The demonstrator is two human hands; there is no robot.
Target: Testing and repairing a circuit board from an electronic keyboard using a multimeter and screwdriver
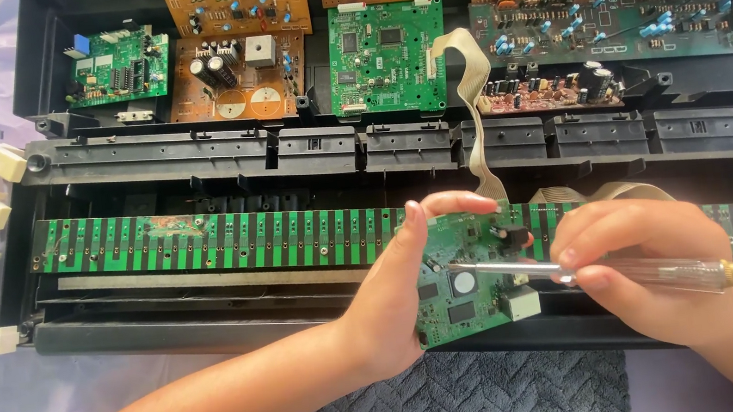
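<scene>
Bright, even daylight; soft shadows, sharp focus throughout.

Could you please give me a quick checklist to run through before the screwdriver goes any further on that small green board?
1. Left hand grips the small board by its edge: ok.
2. Right hand holds the screwdriver firmly: ok.
3. Tip rests on the board: ok; exactly which part it touches: cannot tell.
4. Ribbon cable free of strain: cannot tell.
5. Long key contact board clear of the tool: ok.
6. Power disconnected: cannot tell.
</scene>
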